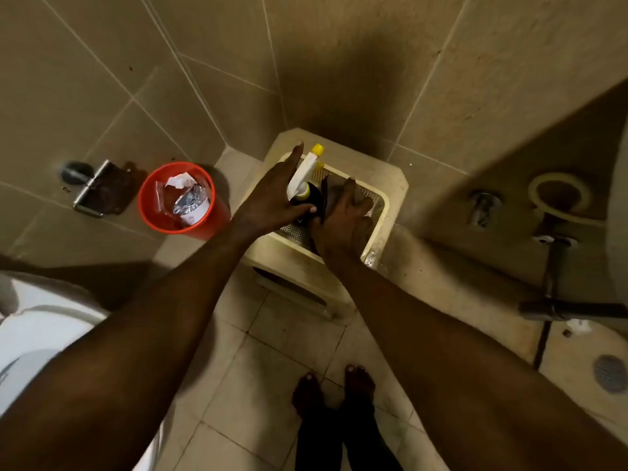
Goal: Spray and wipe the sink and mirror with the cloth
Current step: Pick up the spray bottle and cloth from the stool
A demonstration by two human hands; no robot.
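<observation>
1. Head view, general: a tiled bathroom corner seen from above. A cream plastic stool (384,180) with a perforated top stands on the floor against the far wall, and both bare arms reach down to it.

2. Spray bottle (303,180): dark body, white trigger head, yellow nozzle cap. It stands on the stool top, toward its left side, the nozzle pointing to the far wall.

3. Left hand (272,195): fingers spread wide and extended, palm against the left side of the bottle, thumb lying across the front of its body. The hand touches the bottle; a closed hold is not established.

4. Cloth (328,192): dark, lying on the stool just right of the bottle, largely covered.

5. Right hand (343,222): pressed down on the cloth, fingers curled over it. Whether they clamp it cannot be told.

6. Surroundings: an orange waste bin (149,202) with wrappers stands left of the stool. A white toilet (37,331) shows at the near left. Drain pipework (552,266) runs at the right. Bare feet (334,389) stand on the floor tiles near the stool.
</observation>
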